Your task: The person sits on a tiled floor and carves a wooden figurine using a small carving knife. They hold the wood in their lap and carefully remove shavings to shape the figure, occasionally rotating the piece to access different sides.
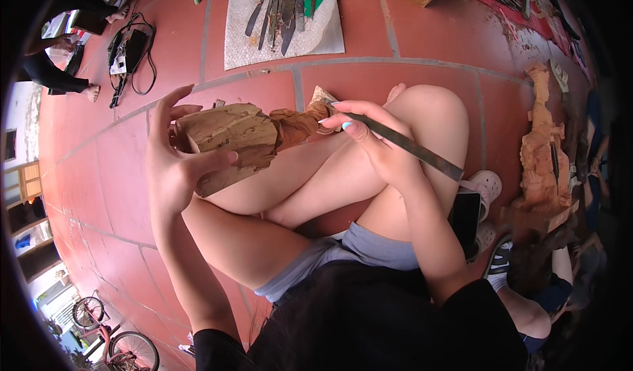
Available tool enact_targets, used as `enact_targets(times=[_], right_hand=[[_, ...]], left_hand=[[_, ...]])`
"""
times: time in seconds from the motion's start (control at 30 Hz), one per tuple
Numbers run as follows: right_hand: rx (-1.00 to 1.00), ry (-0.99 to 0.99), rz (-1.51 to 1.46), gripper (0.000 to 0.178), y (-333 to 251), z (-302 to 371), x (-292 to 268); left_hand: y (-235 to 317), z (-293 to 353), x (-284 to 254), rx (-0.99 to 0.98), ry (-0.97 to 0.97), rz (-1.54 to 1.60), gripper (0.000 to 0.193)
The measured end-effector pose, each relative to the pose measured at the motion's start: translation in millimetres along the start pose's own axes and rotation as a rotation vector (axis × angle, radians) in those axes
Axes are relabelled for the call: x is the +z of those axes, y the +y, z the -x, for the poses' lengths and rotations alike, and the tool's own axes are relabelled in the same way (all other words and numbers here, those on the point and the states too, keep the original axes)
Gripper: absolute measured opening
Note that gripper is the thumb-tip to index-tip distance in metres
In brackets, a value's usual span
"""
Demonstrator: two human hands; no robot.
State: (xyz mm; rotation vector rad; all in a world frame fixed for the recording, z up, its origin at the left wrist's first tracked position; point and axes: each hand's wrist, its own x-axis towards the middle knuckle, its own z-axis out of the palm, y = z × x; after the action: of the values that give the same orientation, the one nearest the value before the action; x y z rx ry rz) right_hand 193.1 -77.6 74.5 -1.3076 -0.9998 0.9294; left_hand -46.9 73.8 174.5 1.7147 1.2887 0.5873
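Observation:
My left hand (170, 163) grips the thick, blocky end of a wood carving (234, 140), its fingers on the far side and its thumb across the near face. The carving lies roughly level above my crossed legs. Its narrower, reddish-brown carved part (297, 128) reaches toward my right hand and ends in a pale tip. Between the thumb and fingers of my right hand (389, 150) is a flat, dark metal carving tool (412, 147), slanting down to the right. The tool's working end is at the carving's pale tip; whether they touch is hard to tell.
Ahead on the red tiles, a bubble-wrap sheet (242, 53) bears several flat tools (288, 18). A black device with a cord (135, 48) lies far left, near another person's feet. At right stand a larger wood carving (544, 153), a dark-screened device (465, 216) and pink clogs (486, 185).

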Motion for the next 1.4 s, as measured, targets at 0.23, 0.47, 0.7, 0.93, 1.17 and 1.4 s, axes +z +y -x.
enact_targets(times=[0.23,0.47,0.7,0.93,1.17,1.4], right_hand=[[0.029,-0.176,-0.059,0.053,5,-30,-21],[0.042,-0.138,-0.208,0.032,-1,-64,-34],[-0.002,-0.210,0.019,0.016,-10,-74,-37],[-0.430,-0.088,0.362,0.007,0,-78,-45],[-0.746,0.046,0.662,0.019,9,-65,-27],[-0.834,0.160,0.743,0.022,23,-68,-18]], left_hand=[[-8,-50,9,0.160,-0.006,0.080,0.067],[7,-104,23,0.054,-0.241,0.001,0.036],[28,-136,26,0.052,-0.340,-0.138,0.031],[29,-152,44,0.117,-0.441,-0.106,0.034],[36,-141,45,0.038,-0.388,-0.116,0.031],[43,-129,55,0.072,-0.368,-0.099,0.027]])
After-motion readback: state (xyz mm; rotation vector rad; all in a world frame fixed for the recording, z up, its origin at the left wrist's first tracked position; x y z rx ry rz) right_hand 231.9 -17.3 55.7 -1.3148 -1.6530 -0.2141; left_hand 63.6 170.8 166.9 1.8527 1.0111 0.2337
